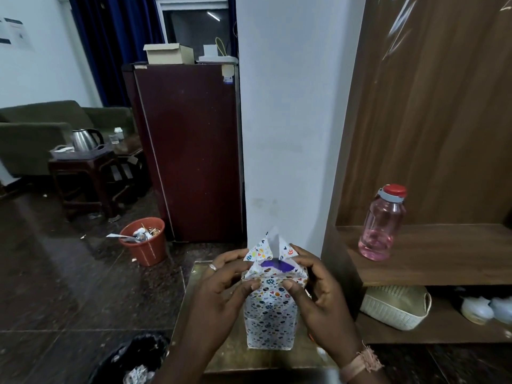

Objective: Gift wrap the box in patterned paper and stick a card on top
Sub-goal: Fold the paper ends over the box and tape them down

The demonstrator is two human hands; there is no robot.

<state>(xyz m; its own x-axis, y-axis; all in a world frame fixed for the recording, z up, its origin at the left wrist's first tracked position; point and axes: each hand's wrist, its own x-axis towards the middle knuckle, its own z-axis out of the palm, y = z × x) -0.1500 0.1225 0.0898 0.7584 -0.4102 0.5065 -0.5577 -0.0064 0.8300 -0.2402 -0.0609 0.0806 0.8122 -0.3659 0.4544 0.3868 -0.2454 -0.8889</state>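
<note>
The box stands upright on a small table, wrapped in white patterned paper with coloured dots and hearts. At its top the paper flaps stand partly open, and a purple patch of the box shows between them. My left hand grips the top left edge, thumb pressing the near flap. My right hand holds the top right edge, its thumb on the same near flap. No card is in view.
A wooden shelf at the right carries a pink bottle, with a cream basket and shoes below. A white pillar stands behind the box. An orange bin, a maroon fridge and a black bag lie left.
</note>
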